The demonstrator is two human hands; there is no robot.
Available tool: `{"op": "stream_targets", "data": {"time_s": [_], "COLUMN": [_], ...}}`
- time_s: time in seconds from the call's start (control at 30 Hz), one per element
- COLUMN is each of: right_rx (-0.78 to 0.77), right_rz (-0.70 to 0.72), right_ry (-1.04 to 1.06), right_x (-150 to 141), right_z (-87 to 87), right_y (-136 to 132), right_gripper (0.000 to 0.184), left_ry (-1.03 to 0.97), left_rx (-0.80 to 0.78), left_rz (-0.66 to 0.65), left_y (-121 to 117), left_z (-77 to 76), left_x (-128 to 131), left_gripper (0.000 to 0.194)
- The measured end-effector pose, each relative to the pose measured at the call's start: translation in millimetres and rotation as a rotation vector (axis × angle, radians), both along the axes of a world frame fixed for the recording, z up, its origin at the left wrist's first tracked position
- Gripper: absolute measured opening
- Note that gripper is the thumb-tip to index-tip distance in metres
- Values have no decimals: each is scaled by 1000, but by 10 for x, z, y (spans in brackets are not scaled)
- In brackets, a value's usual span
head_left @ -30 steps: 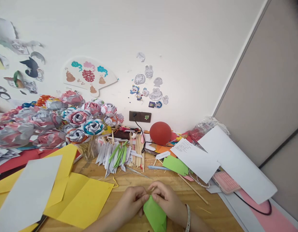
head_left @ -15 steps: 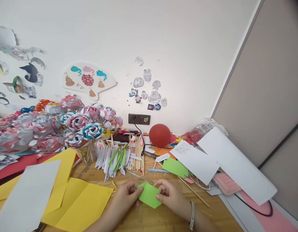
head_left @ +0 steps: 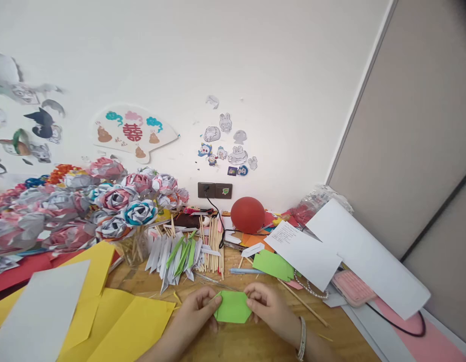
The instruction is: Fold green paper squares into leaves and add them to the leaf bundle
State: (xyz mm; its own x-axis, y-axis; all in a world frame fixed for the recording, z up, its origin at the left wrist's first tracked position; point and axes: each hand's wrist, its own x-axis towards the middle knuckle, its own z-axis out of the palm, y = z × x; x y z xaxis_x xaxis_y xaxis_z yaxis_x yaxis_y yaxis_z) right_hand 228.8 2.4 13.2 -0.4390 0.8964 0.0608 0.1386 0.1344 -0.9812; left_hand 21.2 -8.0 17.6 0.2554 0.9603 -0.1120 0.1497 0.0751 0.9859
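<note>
Between my hands is a small piece of green paper (head_left: 233, 307), held up just above the wooden table (head_left: 203, 347). Its corners look folded or cut at a slant, and its long edges run nearly level. My left hand (head_left: 201, 310) pinches the left end, thumb on the front face. At the right end, my right hand (head_left: 266, 305) pinches the paper the same way; a silver bracelet circles that wrist. The fingers behind the paper are partly hidden. Beyond my hands lies a pile of folded white and green paper strips (head_left: 175, 257).
Wooden sticks (head_left: 214, 246) lie behind, near a red balloon (head_left: 247, 214). Paper roses (head_left: 115, 197) crowd the left, above yellow sheets (head_left: 138, 327) and a white sheet (head_left: 40, 311). More green paper (head_left: 274, 264), a blue pen (head_left: 245, 271) and a pink keyboard (head_left: 353, 287) lie right.
The green paper has turned so its long edges are level, and its slanted folded look at the top has flattened. Both hands still pinch its ends. My view has tilted slightly.
</note>
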Motion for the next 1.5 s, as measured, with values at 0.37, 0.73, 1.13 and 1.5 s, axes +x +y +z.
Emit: {"op": "stream_targets", "data": {"time_s": [0.37, 0.73, 1.13, 1.5], "right_rx": [7, 65, 350, 38], "right_rz": [-17, -71, -39, 17], "right_ry": [-33, -5, -133, 8], "right_x": [-3, 0, 17, 32], "right_z": [-20, 63, 156, -6], "right_y": [-10, -43, -81, -9], "right_gripper": [25, 22, 20, 26], "left_ry": [-48, -144, -178, -158], "left_rx": [-7, -91, -182, -175], "left_rz": [-62, -52, -107, -194], "left_y": [-6, -35, -75, -33], "left_z": [-18, 18, 48, -11], "left_x": [6, 35, 46, 13], "left_gripper": [54, 54, 51, 53]}}
